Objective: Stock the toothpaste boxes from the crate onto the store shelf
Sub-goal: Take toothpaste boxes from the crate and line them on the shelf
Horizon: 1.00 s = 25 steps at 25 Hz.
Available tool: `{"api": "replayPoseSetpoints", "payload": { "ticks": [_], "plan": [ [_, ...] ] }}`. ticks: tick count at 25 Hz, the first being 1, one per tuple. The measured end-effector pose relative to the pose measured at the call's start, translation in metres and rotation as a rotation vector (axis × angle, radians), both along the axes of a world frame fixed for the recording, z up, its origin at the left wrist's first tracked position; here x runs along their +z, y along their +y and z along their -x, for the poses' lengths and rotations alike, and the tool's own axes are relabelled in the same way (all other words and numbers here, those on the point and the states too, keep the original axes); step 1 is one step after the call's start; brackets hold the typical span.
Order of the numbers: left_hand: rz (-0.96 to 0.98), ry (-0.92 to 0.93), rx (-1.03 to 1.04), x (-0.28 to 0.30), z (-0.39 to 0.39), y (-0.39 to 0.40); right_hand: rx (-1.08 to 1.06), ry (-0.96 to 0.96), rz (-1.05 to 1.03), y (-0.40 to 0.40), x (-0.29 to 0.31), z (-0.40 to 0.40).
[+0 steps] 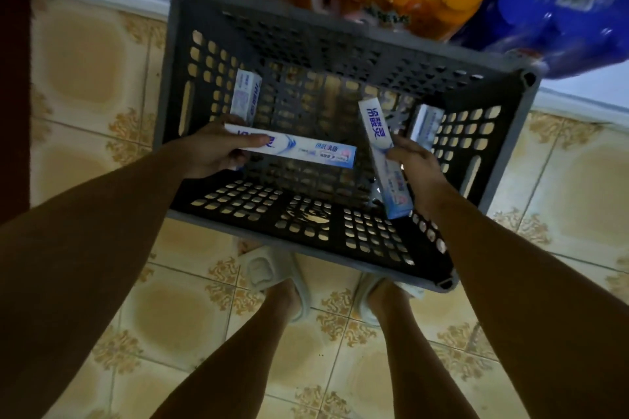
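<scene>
From the head camera, both hands reach into the grey perforated crate (340, 44) standing on the tiled floor (85, 54). The left hand (218, 150) has its grip closed round one end of a toothpaste box (306, 150), thumb on top, holding it level across the crate. The right hand (413, 163) grips a second toothpaste box (377, 133), held lengthwise. Two more boxes lean inside, one at the left wall (245, 95), one at the right wall (427, 126).
</scene>
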State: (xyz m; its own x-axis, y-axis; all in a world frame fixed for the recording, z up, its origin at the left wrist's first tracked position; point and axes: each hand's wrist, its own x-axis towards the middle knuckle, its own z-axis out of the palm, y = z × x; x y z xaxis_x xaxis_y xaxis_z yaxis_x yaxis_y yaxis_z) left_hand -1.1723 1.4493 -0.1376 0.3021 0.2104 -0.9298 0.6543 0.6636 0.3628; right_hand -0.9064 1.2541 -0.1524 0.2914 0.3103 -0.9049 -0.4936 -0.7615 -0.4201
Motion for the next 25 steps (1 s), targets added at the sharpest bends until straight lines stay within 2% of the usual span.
{"api": "replayPoseSetpoints", "payload": {
  "ticks": [4,8,11,13,16,18,21,25],
  "plan": [
    [-0.008,0.001,0.075,0.054,-0.011,-0.007,0.007,0.219,-0.006,0.013,0.063,-0.012],
    [-0.007,-0.041,0.118,0.125,-0.015,-0.016,0.176,0.061,-0.034,0.028,0.147,-0.006],
    [-0.012,-0.086,0.214,0.203,-0.02,-0.028,0.103,0.031,-0.096,0.036,0.232,-0.006],
    [-0.011,-0.088,0.14,0.258,-0.021,-0.035,0.015,0.022,-0.164,0.036,0.29,-0.007],
    [-0.027,-0.078,-0.129,0.336,-0.013,-0.034,-0.045,0.05,-0.224,0.032,0.376,-0.006],
    [-0.009,-0.07,-0.279,0.387,-0.007,-0.032,-0.012,0.059,-0.241,0.028,0.428,-0.002],
    [0.073,-0.076,-0.392,0.458,-0.004,-0.031,0.095,0.023,-0.256,0.017,0.495,0.018],
    [0.078,-0.088,-0.63,0.523,0.006,-0.037,0.216,-0.039,-0.273,0.002,0.56,0.046]
  ]
}}
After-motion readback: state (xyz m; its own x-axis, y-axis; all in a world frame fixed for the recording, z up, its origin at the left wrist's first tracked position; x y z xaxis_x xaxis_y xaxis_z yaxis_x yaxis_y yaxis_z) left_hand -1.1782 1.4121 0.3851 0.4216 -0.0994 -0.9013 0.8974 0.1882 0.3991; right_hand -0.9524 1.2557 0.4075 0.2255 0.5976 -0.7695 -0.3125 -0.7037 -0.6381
